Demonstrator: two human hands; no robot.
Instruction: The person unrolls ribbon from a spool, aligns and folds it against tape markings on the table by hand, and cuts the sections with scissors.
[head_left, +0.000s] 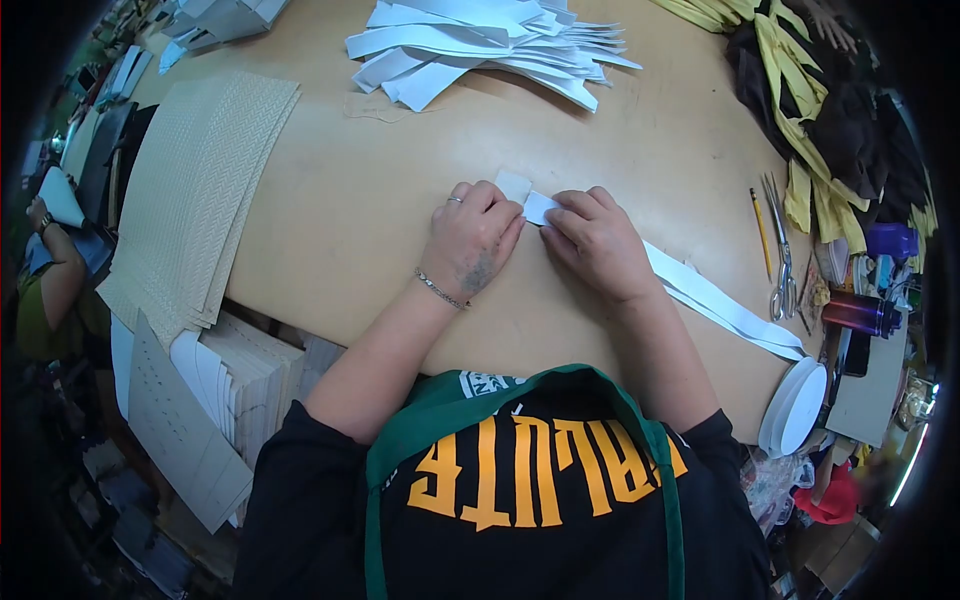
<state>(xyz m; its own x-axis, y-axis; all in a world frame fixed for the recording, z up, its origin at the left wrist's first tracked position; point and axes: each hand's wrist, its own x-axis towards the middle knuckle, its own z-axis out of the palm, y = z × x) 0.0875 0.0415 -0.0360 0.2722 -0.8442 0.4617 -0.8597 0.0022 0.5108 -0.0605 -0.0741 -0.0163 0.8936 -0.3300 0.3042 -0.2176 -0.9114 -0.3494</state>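
Note:
My left hand (474,238) rests on the table with its fingers closed on a small off-white piece (513,187), whose upper part sticks out beyond the fingertips. Close beside it, my right hand (602,246) pinches the end of a white flat strip (541,207). The two pieces meet between my fingertips; whether they overlap there I cannot tell. From under my right hand the white band (700,292) runs down to the right, to white rolls (797,408) at the table edge.
A heap of white cut strips (480,45) lies at the far side. Textured cream sheets (195,190) are stacked at left. Scissors (783,250) and a yellow pencil (761,236) lie at right, near black and yellow fabric (815,130). Another person's arm (62,265) shows at far left.

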